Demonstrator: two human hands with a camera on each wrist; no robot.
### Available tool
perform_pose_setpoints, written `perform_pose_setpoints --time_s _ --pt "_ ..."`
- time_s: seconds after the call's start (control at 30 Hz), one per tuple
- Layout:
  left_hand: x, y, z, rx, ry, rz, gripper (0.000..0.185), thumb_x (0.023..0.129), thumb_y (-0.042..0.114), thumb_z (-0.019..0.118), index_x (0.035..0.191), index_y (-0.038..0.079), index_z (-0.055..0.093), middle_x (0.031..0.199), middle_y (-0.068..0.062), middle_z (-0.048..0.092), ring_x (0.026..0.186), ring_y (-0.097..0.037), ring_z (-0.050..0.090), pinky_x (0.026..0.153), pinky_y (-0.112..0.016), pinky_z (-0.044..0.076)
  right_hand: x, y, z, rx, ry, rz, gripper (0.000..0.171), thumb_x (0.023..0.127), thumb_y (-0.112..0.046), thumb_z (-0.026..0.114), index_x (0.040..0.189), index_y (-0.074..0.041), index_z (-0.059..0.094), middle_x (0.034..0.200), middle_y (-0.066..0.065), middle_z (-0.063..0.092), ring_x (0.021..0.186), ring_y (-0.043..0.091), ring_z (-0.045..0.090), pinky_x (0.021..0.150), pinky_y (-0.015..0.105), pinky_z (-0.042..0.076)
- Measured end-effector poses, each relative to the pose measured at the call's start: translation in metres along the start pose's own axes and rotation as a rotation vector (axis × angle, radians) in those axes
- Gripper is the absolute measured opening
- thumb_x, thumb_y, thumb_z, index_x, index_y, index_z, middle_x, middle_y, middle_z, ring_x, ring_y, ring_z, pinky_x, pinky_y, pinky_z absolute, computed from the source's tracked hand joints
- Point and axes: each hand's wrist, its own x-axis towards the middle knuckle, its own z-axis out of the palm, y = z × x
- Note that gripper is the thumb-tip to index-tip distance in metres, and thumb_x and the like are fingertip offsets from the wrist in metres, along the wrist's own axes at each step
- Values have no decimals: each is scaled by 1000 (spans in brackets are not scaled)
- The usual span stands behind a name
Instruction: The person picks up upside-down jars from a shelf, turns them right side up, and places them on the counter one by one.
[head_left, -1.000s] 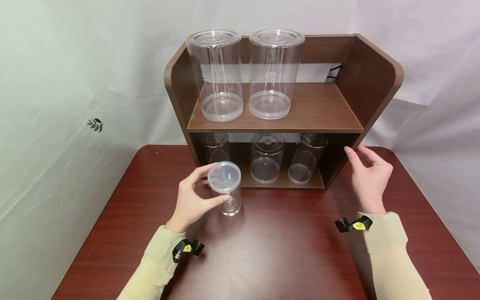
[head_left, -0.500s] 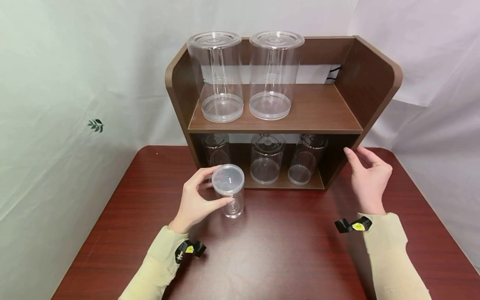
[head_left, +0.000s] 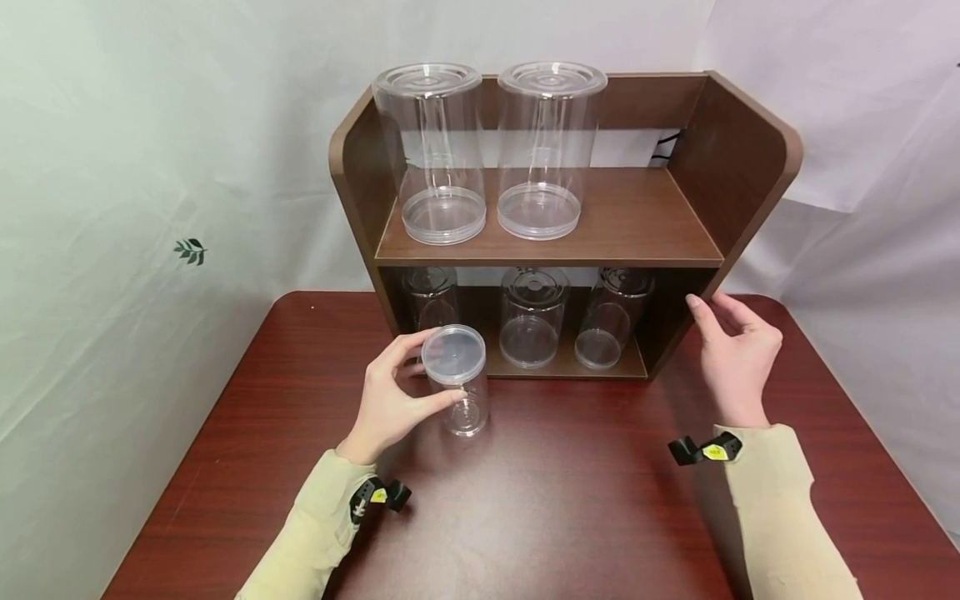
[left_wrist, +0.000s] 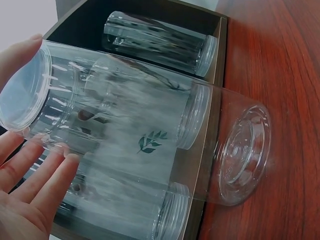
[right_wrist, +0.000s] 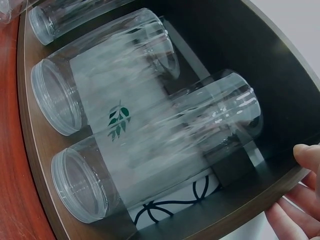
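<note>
My left hand [head_left: 393, 396] grips a clear jar [head_left: 467, 412] near its lid [head_left: 453, 353], the thumb on the near side and the fingers behind. This jar stands upright, lid up, before the shelf's lower left. Whether its base touches the table I cannot tell. In the left wrist view the round base [left_wrist: 245, 155] shows over the red wood. At the right, my right hand [head_left: 742, 358] pinches the side panel of the brown shelf [head_left: 750, 150], thumb inside and fingers outside, as the right wrist view [right_wrist: 295, 200] also shows.
Two large clear jars [head_left: 442, 158] [head_left: 546, 158] stand lid-down on the upper board. Below, three smaller jars [head_left: 431, 296] [head_left: 531, 333] [head_left: 603, 333] also stand lid-down. The shelf rests at the back of the reddish table [head_left: 562, 500], with white cloth [head_left: 187, 125] around it.
My left hand and its jar have shifted slightly to the right, mostly in the first half second. The right hand keeps its place on the shelf's side panel.
</note>
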Motion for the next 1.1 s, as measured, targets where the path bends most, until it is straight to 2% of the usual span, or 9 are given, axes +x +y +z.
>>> perform_pose_setpoints --time_s 0.27,0.5,0.7,0.97,1.1 --pt "1 0 0 7 -18 -15 77 64 -5 94 133 -4 61 121 -19 66 103 -39 66 86 -35 59 0 2 1 -12 5 -21 32 87 -15 82 112 3 76 88 -17 68 80 -5 64 72 12 49" --pt "1 3 -2 48 -20 5 89 60 -3 96 139 -3 55 126 -15 64 107 -33 64 90 -34 57 0 2 1 -16 9 -26 31 87 -15 82 112 3 76 86 -18 68 79 -5 64 72 12 49" --pt "4 10 -4 28 10 25 90 61 -5 96 141 -2 54 127 -17 63 110 -32 63 98 -40 53 0 1 1 -14 11 -18 32 87 -16 83 112 3 77 86 -19 68 79 -5 64 72 12 48" --pt "9 22 -7 -17 32 72 87 62 -9 94 138 -11 51 127 -29 60 114 -42 60 103 -53 46 -1 0 0 -15 9 -14 32 88 -16 82 113 2 77 86 -18 68 79 -4 64 72 12 48" --pt "12 28 -8 -12 43 84 86 62 -9 93 139 -8 53 128 -24 62 115 -42 60 104 -52 45 -1 1 0 -18 9 -14 31 88 -16 82 113 2 77 86 -19 68 79 -5 64 72 13 49"
